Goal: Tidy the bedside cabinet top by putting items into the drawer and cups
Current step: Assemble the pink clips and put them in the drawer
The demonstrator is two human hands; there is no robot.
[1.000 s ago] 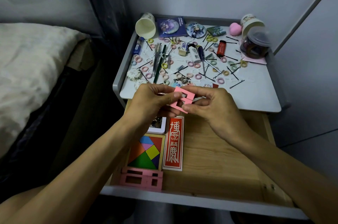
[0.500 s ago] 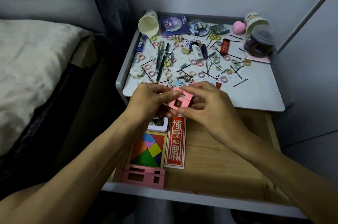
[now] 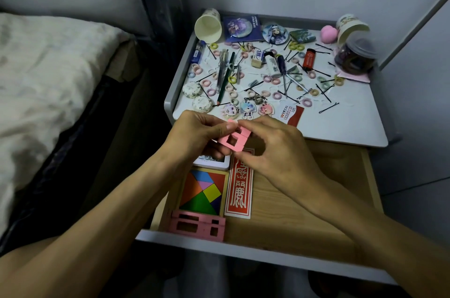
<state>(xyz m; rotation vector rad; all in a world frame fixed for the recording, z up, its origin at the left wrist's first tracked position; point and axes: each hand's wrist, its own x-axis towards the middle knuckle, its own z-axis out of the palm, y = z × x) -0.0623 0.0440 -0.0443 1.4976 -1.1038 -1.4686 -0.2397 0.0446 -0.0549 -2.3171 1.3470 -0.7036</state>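
Observation:
Both hands meet over the back of the open wooden drawer. My left hand and my right hand pinch a small pink block with square cut-outs between fingertips. In the drawer lie a larger pink cut-out piece, a coloured tangram box, a red strip with white characters and a white card partly hidden under my left hand. The cabinet top carries a tipped paper cup at the back left and a second cup at the back right.
Hair rings, bobby pins, pencils, a screwdriver, a red lighter, badges, keychain charms and a pink sponge litter the top. A dark lidded jar stands at the right. A bed lies to the left.
The pink block has been turned between my fingertips and lies flatter now. The view has shifted slightly; the hands stay over the drawer's back.

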